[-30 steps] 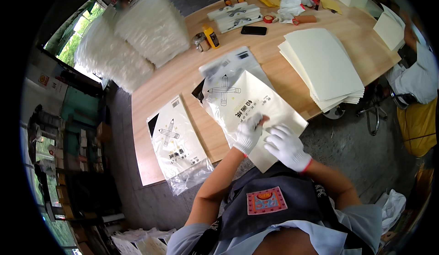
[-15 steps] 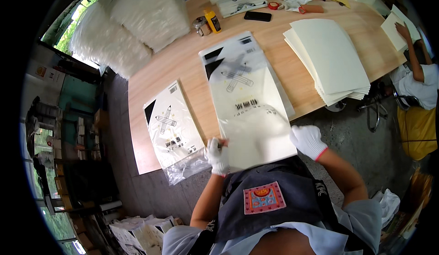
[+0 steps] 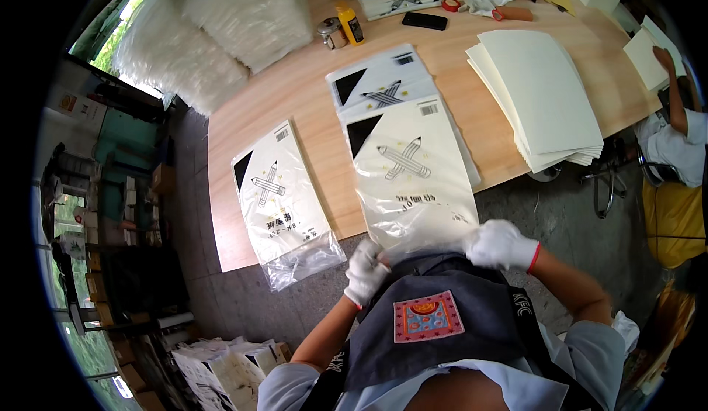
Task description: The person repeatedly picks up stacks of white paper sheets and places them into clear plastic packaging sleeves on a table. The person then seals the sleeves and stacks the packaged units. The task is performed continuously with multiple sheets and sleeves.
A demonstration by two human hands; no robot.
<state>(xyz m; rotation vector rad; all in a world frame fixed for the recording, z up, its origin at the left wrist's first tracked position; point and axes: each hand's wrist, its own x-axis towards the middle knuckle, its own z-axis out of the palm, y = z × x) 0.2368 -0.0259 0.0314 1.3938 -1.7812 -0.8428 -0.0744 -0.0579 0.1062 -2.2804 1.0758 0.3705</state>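
Observation:
A clear printed plastic bag (image 3: 417, 167) with cream paper inside lies in front of me, its near end reaching the table edge by my apron. My left hand (image 3: 366, 271), in a white knit glove, is closed at the bag's near left corner. Gloved likewise, my right hand (image 3: 503, 245) is closed at the near right corner, slightly blurred. Loose film stretches between the two hands. Beneath this bag, farther out, lie more flat printed bags (image 3: 382, 79). To the left rests another paper-filled bag (image 3: 279, 193), its loose film end hanging over the table edge.
A tall stack of cream sheets (image 3: 538, 94) stands at the right. Large bundles of clear film (image 3: 247, 16) fill the far left. A yellow bottle (image 3: 351, 26), metal jar (image 3: 332, 35) and black phone (image 3: 425, 21) lie toward the back. Another person's hand (image 3: 664, 60) holds sheets at far right.
The paper has gone deeper into the bag, and the bag has slid nearer to me over the bags beneath. My right hand has moved down and inward to the bag's near corner.

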